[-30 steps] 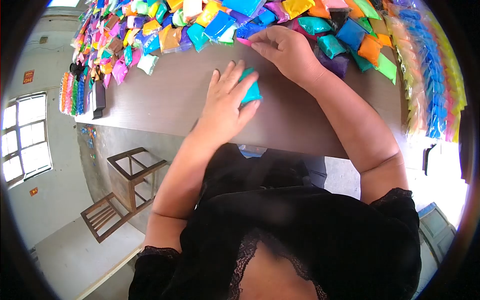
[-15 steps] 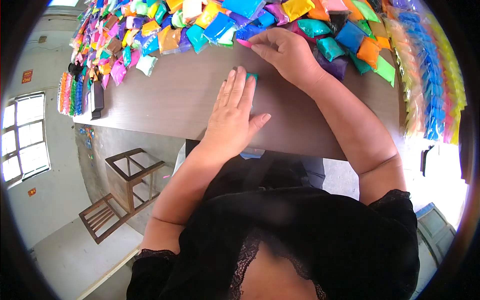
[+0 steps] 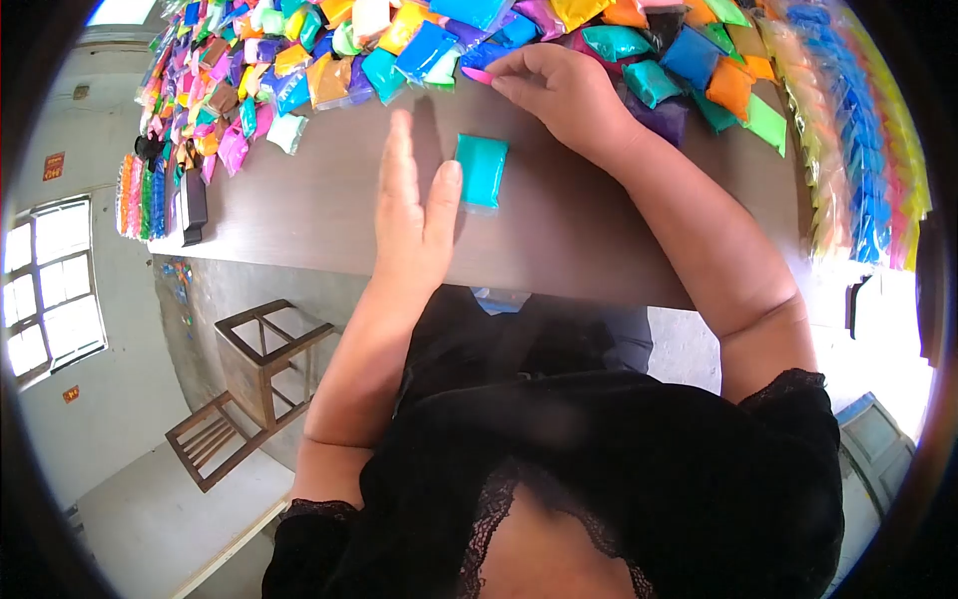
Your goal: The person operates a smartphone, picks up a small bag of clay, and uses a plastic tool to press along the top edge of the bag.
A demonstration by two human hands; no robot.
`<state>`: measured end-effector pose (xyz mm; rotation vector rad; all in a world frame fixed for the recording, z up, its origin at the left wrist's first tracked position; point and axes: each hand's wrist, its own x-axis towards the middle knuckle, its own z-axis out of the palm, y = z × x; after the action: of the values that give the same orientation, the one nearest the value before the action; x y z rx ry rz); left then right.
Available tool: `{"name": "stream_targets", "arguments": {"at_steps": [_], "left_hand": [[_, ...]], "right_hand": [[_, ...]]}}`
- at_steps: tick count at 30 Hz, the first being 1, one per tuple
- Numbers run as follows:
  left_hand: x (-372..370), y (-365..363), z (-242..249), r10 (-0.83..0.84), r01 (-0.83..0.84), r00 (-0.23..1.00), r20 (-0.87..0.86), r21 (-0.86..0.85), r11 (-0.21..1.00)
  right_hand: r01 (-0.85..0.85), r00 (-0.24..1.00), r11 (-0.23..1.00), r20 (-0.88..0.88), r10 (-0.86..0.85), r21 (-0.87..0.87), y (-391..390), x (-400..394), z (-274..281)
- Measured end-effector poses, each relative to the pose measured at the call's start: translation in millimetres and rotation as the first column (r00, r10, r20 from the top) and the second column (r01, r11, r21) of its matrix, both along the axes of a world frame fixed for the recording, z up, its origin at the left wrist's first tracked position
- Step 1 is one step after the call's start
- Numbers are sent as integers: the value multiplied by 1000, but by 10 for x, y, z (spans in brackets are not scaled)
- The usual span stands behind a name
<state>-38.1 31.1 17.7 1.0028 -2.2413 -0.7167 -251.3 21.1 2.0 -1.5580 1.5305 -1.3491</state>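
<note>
A flat teal clay-like packet (image 3: 482,172) in clear wrap lies on the brown table. Just left of it, my left hand (image 3: 414,205) is raised on edge, fingers straight and thumb apart, holding nothing. My right hand (image 3: 574,100) is above the table near the heap, with thumb and fingertips pinched on a small pink pointed piece (image 3: 477,75). The rest of that piece is hidden by the fingers. Right behind the pinch sits the edge of a heap of colourful packets (image 3: 429,55).
Strips of joined packets (image 3: 853,150) hang over the table's right side. A black box-like object (image 3: 193,205) stands at the left edge, beside more coloured strips (image 3: 140,195). A wooden chair (image 3: 264,374) is on the floor to the left.
My left hand has lifted off the teal packet, turned on edge and moved left, uncovering it. The right hand has shifted slightly left and up, still pinching the pink piece.
</note>
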Motion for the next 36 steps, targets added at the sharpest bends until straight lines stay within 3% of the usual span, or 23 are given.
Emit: {"name": "stream_targets", "arguments": {"at_steps": [3,4,6,8,10,11,14,15,18,21,24,28,30,32,34,36], "left_hand": [[-109,118,60,63,-43,973,223,-96,994],[-97,115,99,67,-46,973,220,-99,994],[-46,68,157,-32,144,892,451,-215,966],[96,19,184,-35,133,898,439,-193,972],[249,-59,205,50,66,930,365,-300,952],[280,-82,215,31,33,954,299,-205,978],[99,49,127,10,22,975,223,-141,990],[38,129,101,-9,101,914,405,-206,973],[4,218,-7,-36,130,859,510,-150,980],[95,95,69,-146,204,864,482,-70,977],[70,120,109,-36,149,869,493,-193,970],[68,104,76,-100,185,863,496,-126,975],[127,50,158,-148,142,974,171,47,989],[115,60,235,-113,112,969,218,15,994],[108,89,193,-71,75,963,260,-6,997],[82,48,72,-18,115,921,388,-228,967]], "right_hand": [[-5,1000,1000,6,5,10,-21,20,9],[-3,1000,1000,29,2,21,-20,21,-5],[4,999,999,50,-6,33,-30,9,-1],[11,996,999,88,-15,43,-22,10,-16],[5,998,999,63,-8,45,-10,4,20],[-7,999,999,37,6,43,-14,13,30],[-7,999,999,53,6,32,-34,29,-24],[-10,999,999,48,8,31,-37,22,-14],[4,1000,1000,30,-5,21,6,19,2],[-6,998,998,56,3,56,-10,16,56],[-45,999,990,35,41,132,12,3,42],[-32,999,998,10,32,61,-1,6,35],[-19,999,996,50,15,83,-4,13,39],[-20,996,999,82,16,43,-21,1,-2],[-20,1000,999,8,20,31,-13,0,4],[-12,1000,999,27,11,50,-7,13,17]]}}
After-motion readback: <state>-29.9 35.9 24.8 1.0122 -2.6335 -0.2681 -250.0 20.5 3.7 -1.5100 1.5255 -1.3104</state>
